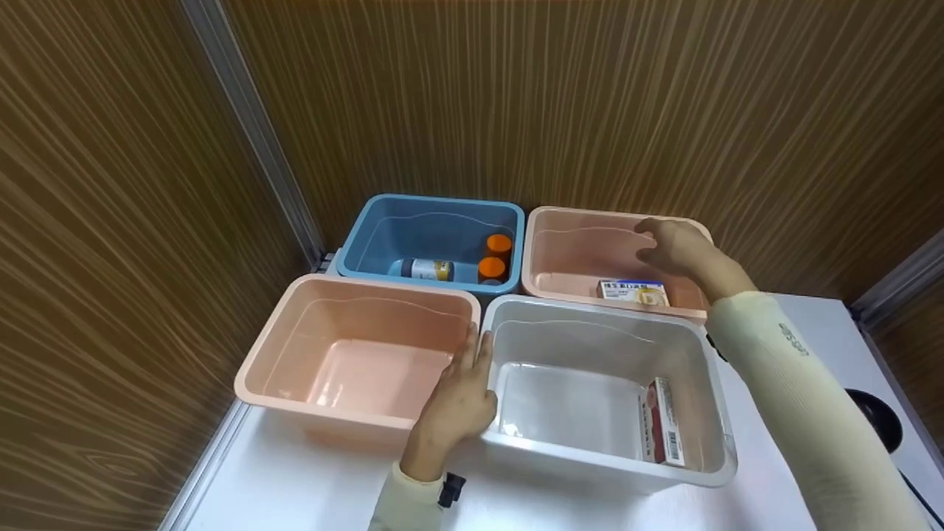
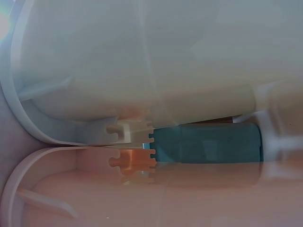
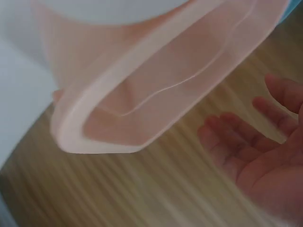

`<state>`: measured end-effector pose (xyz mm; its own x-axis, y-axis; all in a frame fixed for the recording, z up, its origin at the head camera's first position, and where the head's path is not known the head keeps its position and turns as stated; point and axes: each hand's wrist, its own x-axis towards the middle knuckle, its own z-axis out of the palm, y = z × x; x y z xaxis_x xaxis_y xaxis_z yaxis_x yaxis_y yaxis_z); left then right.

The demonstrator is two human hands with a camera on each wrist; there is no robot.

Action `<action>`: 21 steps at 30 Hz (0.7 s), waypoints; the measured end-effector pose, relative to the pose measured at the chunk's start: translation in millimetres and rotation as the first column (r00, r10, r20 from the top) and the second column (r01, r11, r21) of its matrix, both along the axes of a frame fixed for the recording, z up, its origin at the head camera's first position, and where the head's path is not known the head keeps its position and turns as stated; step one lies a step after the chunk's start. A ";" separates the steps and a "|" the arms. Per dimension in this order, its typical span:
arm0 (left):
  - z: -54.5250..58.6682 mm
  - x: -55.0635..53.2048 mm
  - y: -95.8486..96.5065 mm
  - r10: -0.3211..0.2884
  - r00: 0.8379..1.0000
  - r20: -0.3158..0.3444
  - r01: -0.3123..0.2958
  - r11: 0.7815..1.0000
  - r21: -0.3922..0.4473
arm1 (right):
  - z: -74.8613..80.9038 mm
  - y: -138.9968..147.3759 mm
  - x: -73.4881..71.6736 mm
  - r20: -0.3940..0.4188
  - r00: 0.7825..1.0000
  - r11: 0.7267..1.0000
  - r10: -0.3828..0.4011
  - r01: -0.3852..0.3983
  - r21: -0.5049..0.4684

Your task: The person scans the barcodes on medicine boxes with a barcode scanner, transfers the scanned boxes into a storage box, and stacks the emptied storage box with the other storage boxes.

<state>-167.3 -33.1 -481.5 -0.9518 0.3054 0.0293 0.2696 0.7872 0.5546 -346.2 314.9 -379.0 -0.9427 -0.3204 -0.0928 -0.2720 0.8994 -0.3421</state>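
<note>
My right hand [image 1: 678,247] hovers over the back pink bin [image 1: 571,254], its fingers loosely bent and holding nothing. In the right wrist view the bare palm [image 3: 270,165] appears beside that bin's rim [image 3: 90,101]. Below the hand, a white and blue medicine box [image 1: 634,293] lies on the bin's floor. My left hand [image 1: 459,402] rests with extended fingers where the front pink bin [image 1: 369,380] meets the white bin [image 1: 568,405]. Inside the white bin, a red and white box [image 1: 662,422] stands on edge by the right wall. The left wrist view shows only bin walls, no fingers.
A blue bin [image 1: 413,228] at the back left contains two orange-capped bottles [image 1: 492,268] and a labelled bottle [image 1: 428,270] on its side. Wood-grain panels [image 1: 472,110] enclose the white table [image 1: 243,457]. A round black object [image 1: 875,420] with a cable sits at the right edge.
</note>
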 end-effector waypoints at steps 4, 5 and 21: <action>-1.3 -4.6 -1.4 0.005 1.000 0.000 -0.005 1.000 0.005 | 1.9 -20.1 17.6 -0.030 0.997 0.996 0.078 -0.079 -0.045; -1.5 -5.9 -1.7 0.007 1.000 -0.001 -0.007 1.000 0.006 | 1.1 -25.1 21.9 -0.054 0.993 0.993 0.103 -0.105 -0.047; 0.4 -16.0 4.5 0.026 1.000 0.009 -0.025 1.000 -0.012 | -56.8 -66.1 61.0 0.168 0.909 0.864 0.382 -0.416 0.283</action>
<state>-183.4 -28.5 -481.1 -0.9595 0.2812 0.0174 0.2445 0.8004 0.5473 -285.2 248.8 -435.8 -0.7200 -0.6070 -0.3364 -0.6085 0.7853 -0.1146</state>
